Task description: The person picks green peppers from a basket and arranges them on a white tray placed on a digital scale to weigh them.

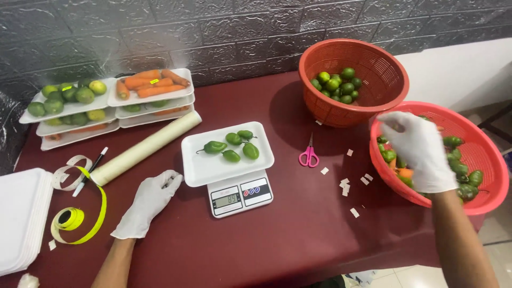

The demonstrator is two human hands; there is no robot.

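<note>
A white foam tray point(205, 165) sits on a small digital scale point(240, 196) and holds several green peppers point(233, 145). My left hand point(148, 202), in a white glove, rests flat on the maroon table beside the tray's left edge, fingers apart and holding nothing. My right hand point(420, 151), also gloved, reaches into a red basket point(488, 184) of green and orange peppers point(460, 169) at the right. Its fingers are blurred and bunched; whether they hold a pepper is unclear.
A second red basket point(386, 61) with limes point(337, 84) stands at the back. Pink scissors point(309, 155) and paper scraps lie between scale and baskets. Stacked trays of carrots point(152, 84) and green fruit point(66, 97), a film roll point(146, 148), yellow tape point(72, 218), a pen and empty trays point(21, 218) are at the left.
</note>
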